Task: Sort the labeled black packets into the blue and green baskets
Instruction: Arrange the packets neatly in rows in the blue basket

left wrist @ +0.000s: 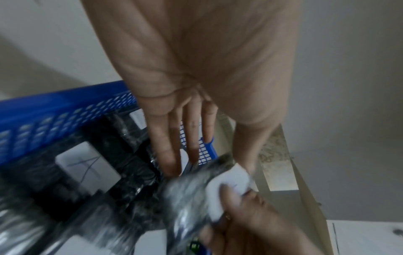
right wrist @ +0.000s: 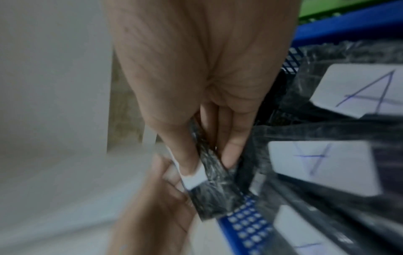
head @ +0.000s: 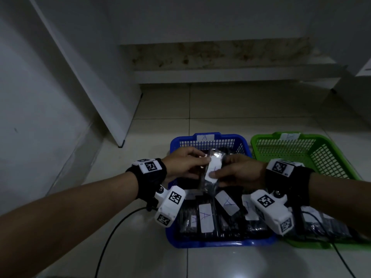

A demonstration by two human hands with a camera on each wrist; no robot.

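Note:
A black packet (head: pixel 210 184) with a white label is held upright over the blue basket (head: pixel 220 242). My left hand (head: pixel 206 160) pinches its top edge, thumb on the label and fingers behind it. My right hand (head: pixel 212 174) pinches its lower part, thumb over the label (right wrist: pixel 194 181), so the letter is partly hidden. In the right wrist view the packet (right wrist: pixel 211 198) sits between my right thumb and fingers. Several black packets marked A (head: pixel 205 217) lie in the blue basket. The green basket (head: pixel 331 155) stands to its right, with packets (head: pixel 321 227) at its near end.
Both baskets sit on a pale tiled floor. A white wall panel (head: pixel 90 87) leans at the left, and a low step (head: pixel 220 77) runs across behind. A black cable (head: pixel 112 233) trails from my left wrist over the floor.

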